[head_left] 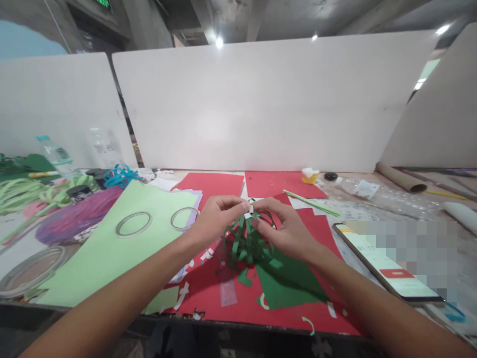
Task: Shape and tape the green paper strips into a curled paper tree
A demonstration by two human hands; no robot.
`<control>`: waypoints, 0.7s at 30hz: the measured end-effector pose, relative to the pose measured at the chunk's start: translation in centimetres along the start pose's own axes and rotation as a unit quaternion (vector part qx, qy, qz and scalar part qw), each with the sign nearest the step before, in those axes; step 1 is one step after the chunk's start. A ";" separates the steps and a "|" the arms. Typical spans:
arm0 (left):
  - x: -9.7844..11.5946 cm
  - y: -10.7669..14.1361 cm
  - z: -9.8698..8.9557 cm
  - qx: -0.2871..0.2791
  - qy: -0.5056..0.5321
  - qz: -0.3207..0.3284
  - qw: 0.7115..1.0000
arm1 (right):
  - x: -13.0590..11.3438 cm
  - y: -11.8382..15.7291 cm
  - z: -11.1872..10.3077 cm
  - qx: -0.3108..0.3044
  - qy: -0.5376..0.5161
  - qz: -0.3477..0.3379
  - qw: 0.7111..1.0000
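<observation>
In the middle of the table hangs a tassel of curled green paper strips, gathered at its top under a small white piece. My left hand pinches the top of this tassel from the left, thumb and fingers pressed together. From the right, my right hand grips the same spot, its thumb lower among the strips. The fingertips of both hands nearly meet there, and they partly hide what they hold. Below lie red paper sheets and a dark green paper piece.
Left are a light green sheet, tape rolls and a purple plastic bundle. A phone lies at right, near a cardboard tube and a plastic bottle. White partition boards stand behind. White paper scraps lie near the front edge.
</observation>
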State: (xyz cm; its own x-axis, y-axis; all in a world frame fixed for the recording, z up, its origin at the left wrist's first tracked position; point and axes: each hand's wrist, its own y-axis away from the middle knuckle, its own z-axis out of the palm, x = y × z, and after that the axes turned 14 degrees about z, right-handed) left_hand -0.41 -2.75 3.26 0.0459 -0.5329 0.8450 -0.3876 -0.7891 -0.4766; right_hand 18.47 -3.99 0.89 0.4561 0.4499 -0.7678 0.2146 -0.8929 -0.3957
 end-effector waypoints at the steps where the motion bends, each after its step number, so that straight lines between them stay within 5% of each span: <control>1: 0.1 -0.3 0.0 -0.007 0.001 0.001 1.000 | 0.0 0.0 0.0 0.027 0.019 -0.021 0.999; 5: -0.3 -1.0 -0.5 -0.023 -0.060 0.022 0.998 | 0.3 -0.1 -0.3 0.055 0.066 -0.077 0.993; 13: -0.8 0.2 -0.9 0.005 -0.125 0.094 0.988 | 1.1 0.0 -0.1 0.028 0.057 -0.060 0.996; 17: -0.1 1.0 -1.0 0.071 -0.165 0.177 0.968 | 1.2 0.3 0.3 0.010 0.044 -0.012 0.999; 21: 0.3 1.5 -0.8 0.033 -0.251 0.289 0.923 | 1.1 0.6 0.6 -0.010 0.054 -0.003 0.998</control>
State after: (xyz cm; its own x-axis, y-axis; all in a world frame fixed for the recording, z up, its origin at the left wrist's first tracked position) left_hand -1.70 -3.90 2.96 0.2766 -0.9322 0.2336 -0.4248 -0.3366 -0.8404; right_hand 18.57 -4.00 -0.44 0.5447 0.4527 -0.7060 0.2344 -0.8904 -0.3901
